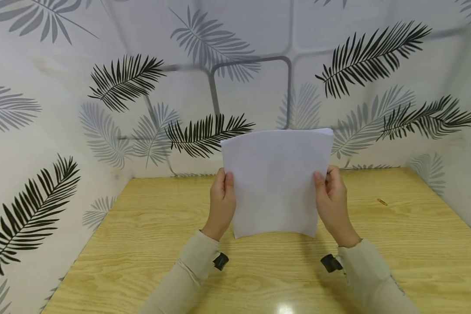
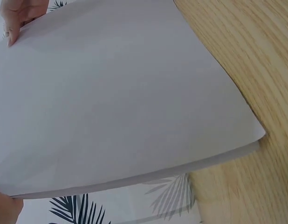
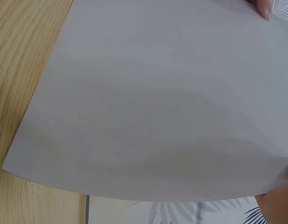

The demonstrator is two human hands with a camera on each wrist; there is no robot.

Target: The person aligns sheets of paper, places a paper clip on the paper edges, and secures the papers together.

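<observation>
Left hand [image 1: 222,198] and right hand [image 1: 332,199] gripping at near-equal height, thumbs [image 1: 229,180] pointing upward, both forearms [image 1: 182,274] reaching forward.

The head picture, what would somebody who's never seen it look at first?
Probably the big white paper in the middle, held up with the left hand at one side and the right hand at the other. Next might be the dark leaves patterning the pale backdrop behind. A sharp eye may then spot the tiny orange clip on the table, beyond the right hand.
</observation>
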